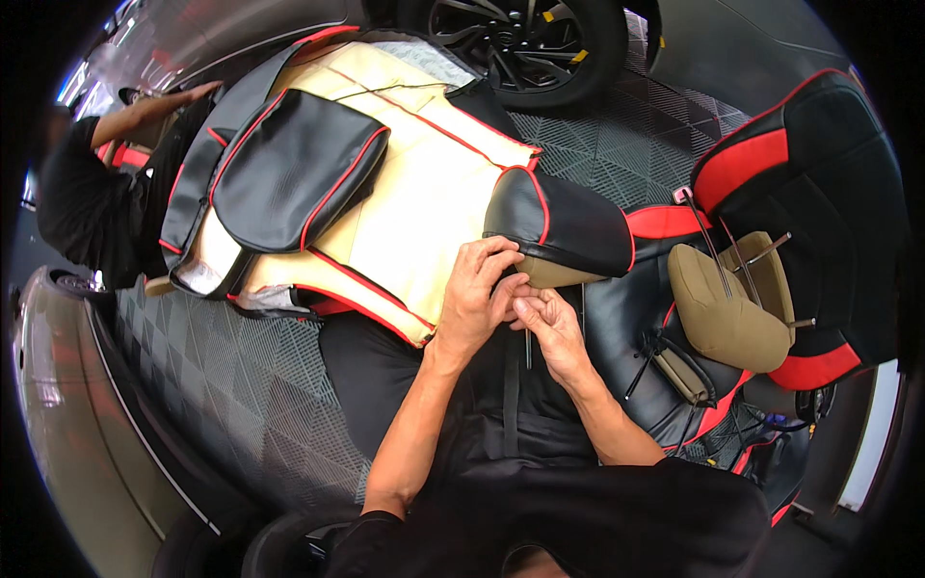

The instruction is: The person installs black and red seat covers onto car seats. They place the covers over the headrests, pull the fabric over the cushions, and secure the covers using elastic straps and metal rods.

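A tan headrest (554, 274) lies in front of me, partly inside a black headrest cover (583, 223) with red piping. My left hand (477, 294) has its fingers bent and pinched at the cover's near left edge, where the tan fabric shows. Close against it, my right hand (554, 332) is closed, thumb pressed to the fingers below the headrest; what it pinches is hidden. A metal post (528, 349) points down below my hands. Left of them, a seat cover (414, 207) lies with its pale yellow lining up.
Two uncovered tan headrests (729, 306) with metal posts rest on a black-and-red car seat (819, 193) at right. A black cover piece (299, 173) tops the yellow lining. Another person (92, 193) is at far left. A car wheel (515, 43) stands beyond the tiled floor (607, 144).
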The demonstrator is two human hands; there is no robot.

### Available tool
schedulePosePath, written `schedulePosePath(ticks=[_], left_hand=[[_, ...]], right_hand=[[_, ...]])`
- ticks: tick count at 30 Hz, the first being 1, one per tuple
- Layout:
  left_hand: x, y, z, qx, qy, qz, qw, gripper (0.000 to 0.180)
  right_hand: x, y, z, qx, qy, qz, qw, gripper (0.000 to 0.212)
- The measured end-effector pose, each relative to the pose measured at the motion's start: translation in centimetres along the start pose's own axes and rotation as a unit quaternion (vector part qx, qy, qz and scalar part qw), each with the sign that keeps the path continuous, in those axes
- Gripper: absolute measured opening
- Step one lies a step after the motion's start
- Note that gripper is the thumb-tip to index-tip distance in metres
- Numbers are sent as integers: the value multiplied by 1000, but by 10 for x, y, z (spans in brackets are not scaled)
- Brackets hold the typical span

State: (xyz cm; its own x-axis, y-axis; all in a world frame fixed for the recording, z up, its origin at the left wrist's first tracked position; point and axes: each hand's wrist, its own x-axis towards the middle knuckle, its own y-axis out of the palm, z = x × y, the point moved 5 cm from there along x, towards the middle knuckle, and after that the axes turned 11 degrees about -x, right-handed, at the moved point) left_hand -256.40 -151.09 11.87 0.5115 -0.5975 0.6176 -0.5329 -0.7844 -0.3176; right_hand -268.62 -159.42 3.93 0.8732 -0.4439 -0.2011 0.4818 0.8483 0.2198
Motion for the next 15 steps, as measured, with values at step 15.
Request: schedulePosePath(ticks=[15], left_hand=[[52,3,-19,62,-1,84,994,32]], right_hand=[[19,-10,-9,416,71,245,873,34]])
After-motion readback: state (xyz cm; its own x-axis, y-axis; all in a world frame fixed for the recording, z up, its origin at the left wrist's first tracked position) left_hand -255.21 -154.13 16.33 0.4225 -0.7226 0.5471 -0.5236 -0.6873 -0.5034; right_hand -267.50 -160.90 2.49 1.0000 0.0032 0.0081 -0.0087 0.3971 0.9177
